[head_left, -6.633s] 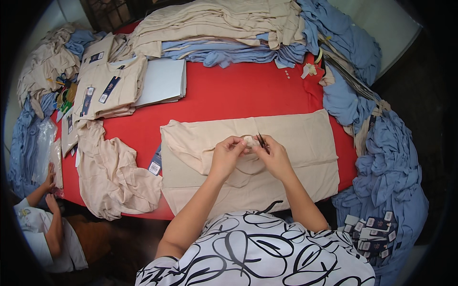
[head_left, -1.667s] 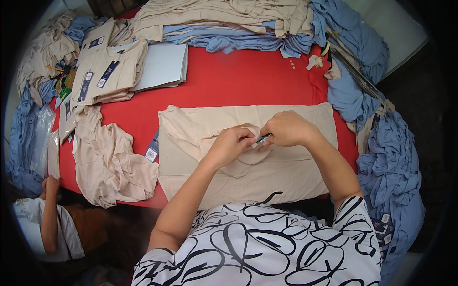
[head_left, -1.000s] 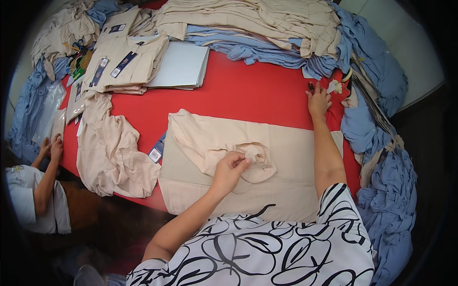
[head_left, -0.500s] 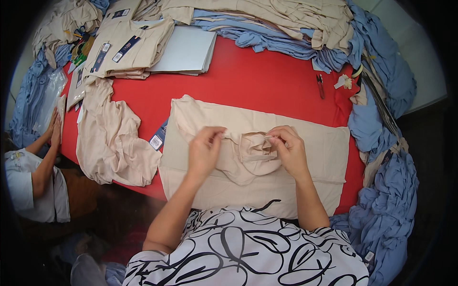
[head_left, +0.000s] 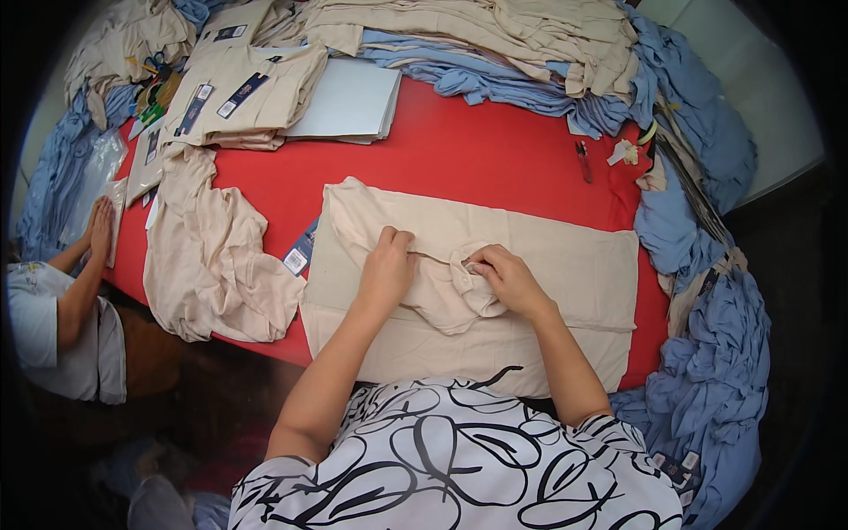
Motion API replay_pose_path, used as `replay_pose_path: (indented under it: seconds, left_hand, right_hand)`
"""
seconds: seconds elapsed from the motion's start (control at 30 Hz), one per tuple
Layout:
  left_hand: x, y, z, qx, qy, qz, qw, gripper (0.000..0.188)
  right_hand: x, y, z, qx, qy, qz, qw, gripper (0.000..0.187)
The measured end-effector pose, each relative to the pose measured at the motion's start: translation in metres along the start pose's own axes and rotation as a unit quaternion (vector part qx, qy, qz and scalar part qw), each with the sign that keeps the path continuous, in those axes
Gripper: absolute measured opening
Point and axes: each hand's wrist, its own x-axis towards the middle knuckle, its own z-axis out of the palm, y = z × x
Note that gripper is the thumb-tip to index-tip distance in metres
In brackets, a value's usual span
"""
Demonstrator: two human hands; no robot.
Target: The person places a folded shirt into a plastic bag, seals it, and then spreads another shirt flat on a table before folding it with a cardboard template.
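Observation:
A beige shirt [head_left: 565,265] lies spread out on the red table in front of me. Its gathered middle part, with what look like small buttons, rises between my hands; whether it is a collar or a cuff I cannot tell. My left hand [head_left: 386,269] pinches the cloth edge on the left of this part. Closed over its upper right edge, my right hand [head_left: 508,278] holds the cloth between thumb and fingers. A dark blue tag [head_left: 302,247] with a white label sticks out beside the shirt's left edge.
Left of the shirt lies a crumpled beige garment [head_left: 212,256]. Folded tagged shirts [head_left: 274,88] and white boards [head_left: 349,102] stand at the back left. Red-handled snips [head_left: 584,163] lie at the back right. Blue garments [head_left: 711,371] hang along the right edge. Another person's hands [head_left: 99,230] press a packet at far left.
My right hand has moved left, closer to my left hand, and the gathered cloth between them has narrowed and turned over. My left hand has shifted slightly. The whole view has tilted a little.

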Motion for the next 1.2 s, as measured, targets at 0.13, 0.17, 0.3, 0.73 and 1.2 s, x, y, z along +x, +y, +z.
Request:
replay_pose_path:
  seconds: [0.13,0.17,0.3,0.73,1.2]
  left_hand:
    - [0.007,0.008,-0.014,-0.008,-0.017,0.053,0.998,0.02]
    - [0.007,0.013,-0.018,-0.054,-0.016,0.05,0.997,0.02]
    - [-0.002,0.027,-0.018,-0.239,-0.016,0.011,0.971,0.02]
    - [-0.007,0.016,-0.017,-0.409,-0.086,-0.093,0.904,0.014]
    - [-0.009,0.01,-0.004,-0.433,-0.091,-0.12,0.889,0.02]
  right_hand:
    - [-0.002,-0.026,-0.007,0.131,0.093,0.103,0.982,0.016]
    - [-0.001,-0.031,-0.006,0.144,0.111,0.059,0.982,0.015]
    - [0.013,-0.049,0.013,0.095,0.147,-0.074,0.982,0.013]
    - [0.02,-0.055,0.043,0.049,0.192,-0.03,0.98,0.012]
    - [0.023,-0.04,0.05,0.179,0.154,0.09,0.967,0.015]
